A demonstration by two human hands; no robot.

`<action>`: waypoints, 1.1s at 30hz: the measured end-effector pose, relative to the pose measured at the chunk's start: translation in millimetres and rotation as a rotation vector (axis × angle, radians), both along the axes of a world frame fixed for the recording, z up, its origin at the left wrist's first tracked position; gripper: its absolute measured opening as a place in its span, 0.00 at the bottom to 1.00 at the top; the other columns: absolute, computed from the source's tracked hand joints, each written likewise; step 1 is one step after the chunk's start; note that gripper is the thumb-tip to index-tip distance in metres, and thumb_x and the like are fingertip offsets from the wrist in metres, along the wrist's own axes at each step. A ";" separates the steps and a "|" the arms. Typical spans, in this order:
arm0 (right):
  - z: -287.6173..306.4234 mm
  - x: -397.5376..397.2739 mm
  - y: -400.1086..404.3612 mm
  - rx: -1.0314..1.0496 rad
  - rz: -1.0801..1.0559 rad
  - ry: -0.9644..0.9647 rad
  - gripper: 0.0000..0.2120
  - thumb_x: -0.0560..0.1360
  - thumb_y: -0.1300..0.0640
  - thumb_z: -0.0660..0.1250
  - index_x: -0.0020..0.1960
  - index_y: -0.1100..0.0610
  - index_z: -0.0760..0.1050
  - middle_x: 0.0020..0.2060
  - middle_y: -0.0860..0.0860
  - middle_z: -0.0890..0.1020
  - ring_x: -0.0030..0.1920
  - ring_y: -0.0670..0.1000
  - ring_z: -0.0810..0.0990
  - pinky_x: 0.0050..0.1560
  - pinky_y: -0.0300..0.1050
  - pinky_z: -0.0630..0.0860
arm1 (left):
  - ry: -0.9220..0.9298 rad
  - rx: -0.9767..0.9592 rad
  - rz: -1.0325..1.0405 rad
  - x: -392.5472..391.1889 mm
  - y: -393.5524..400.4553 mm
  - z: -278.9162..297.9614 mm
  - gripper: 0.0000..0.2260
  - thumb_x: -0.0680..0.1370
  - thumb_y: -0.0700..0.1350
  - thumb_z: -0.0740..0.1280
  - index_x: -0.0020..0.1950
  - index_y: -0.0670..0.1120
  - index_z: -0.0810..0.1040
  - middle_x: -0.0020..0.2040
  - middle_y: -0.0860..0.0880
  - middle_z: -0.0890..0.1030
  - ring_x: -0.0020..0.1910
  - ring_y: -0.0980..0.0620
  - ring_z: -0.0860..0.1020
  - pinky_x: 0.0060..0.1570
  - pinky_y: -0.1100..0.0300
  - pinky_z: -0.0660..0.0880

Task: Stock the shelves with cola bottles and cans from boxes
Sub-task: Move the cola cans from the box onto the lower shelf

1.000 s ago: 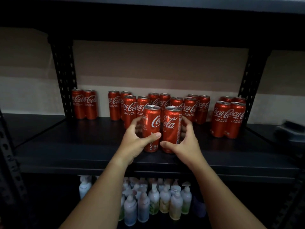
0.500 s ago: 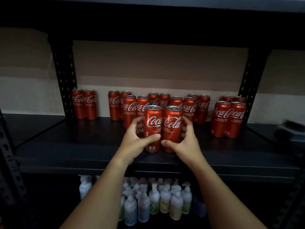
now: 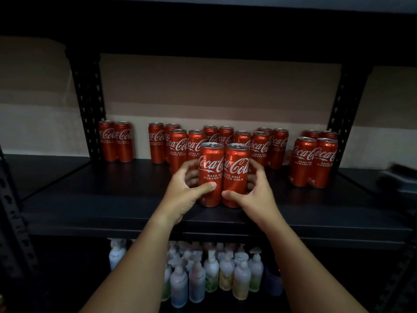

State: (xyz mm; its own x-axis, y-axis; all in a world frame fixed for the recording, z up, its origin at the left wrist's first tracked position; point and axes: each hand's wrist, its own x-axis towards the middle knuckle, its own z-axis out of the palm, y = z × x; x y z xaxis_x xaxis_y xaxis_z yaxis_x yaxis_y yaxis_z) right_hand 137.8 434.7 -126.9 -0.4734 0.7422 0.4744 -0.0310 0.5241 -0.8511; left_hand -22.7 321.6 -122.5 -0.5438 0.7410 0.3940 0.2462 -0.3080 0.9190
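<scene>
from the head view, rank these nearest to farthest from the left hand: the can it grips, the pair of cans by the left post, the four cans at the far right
Measured from the left hand:
1. Gripped can, front centre, in the hand.
2. Pair of cans, at the back by the left post.
3. Four cans, far right of the shelf.

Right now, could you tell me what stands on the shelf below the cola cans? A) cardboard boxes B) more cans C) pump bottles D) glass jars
C: pale pump bottles crowd the level under the black shelf where both hands hold cans.
</scene>
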 end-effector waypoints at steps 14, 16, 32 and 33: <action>2.2 1.8 -0.3 -0.017 -0.021 -0.014 0.48 0.63 0.60 0.84 0.75 0.44 0.62 0.56 0.46 0.78 0.54 0.42 0.80 0.50 0.32 0.75 | 0.034 -0.004 0.034 -3.5 3.1 -2.6 0.33 0.67 0.36 0.82 0.66 0.56 0.74 0.58 0.49 0.83 0.57 0.50 0.82 0.50 0.62 0.80; 2.3 1.4 0.0 -0.020 -0.014 -0.008 0.49 0.63 0.62 0.84 0.76 0.46 0.62 0.56 0.45 0.78 0.53 0.41 0.79 0.49 0.30 0.75 | 0.039 0.003 0.030 -2.6 4.4 -3.1 0.33 0.68 0.36 0.82 0.65 0.58 0.73 0.58 0.49 0.82 0.59 0.52 0.81 0.51 0.64 0.79; 2.4 1.1 -7.5 0.018 -0.061 -0.058 0.48 0.61 0.51 0.85 0.75 0.46 0.64 0.61 0.45 0.79 0.59 0.41 0.80 0.63 0.46 0.79 | 0.174 -0.033 0.142 2.8 0.2 -2.5 0.40 0.62 0.54 0.85 0.69 0.61 0.71 0.63 0.56 0.80 0.63 0.59 0.78 0.63 0.56 0.77; 2.7 0.6 -8.9 0.034 -0.083 -0.060 0.49 0.60 0.47 0.85 0.75 0.45 0.63 0.62 0.46 0.79 0.60 0.43 0.79 0.63 0.48 0.79 | 0.183 -0.024 0.162 3.7 -0.2 -2.1 0.39 0.62 0.54 0.85 0.68 0.61 0.71 0.63 0.57 0.80 0.63 0.60 0.77 0.63 0.58 0.76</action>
State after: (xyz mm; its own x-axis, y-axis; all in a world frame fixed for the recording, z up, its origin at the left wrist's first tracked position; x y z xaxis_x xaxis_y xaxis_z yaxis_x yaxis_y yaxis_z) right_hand 138.3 425.9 -124.1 -0.4394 0.7640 0.4725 0.0644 0.5515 -0.8317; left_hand -19.0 321.3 -124.6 -0.5775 0.6602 0.4803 0.4533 -0.2300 0.8612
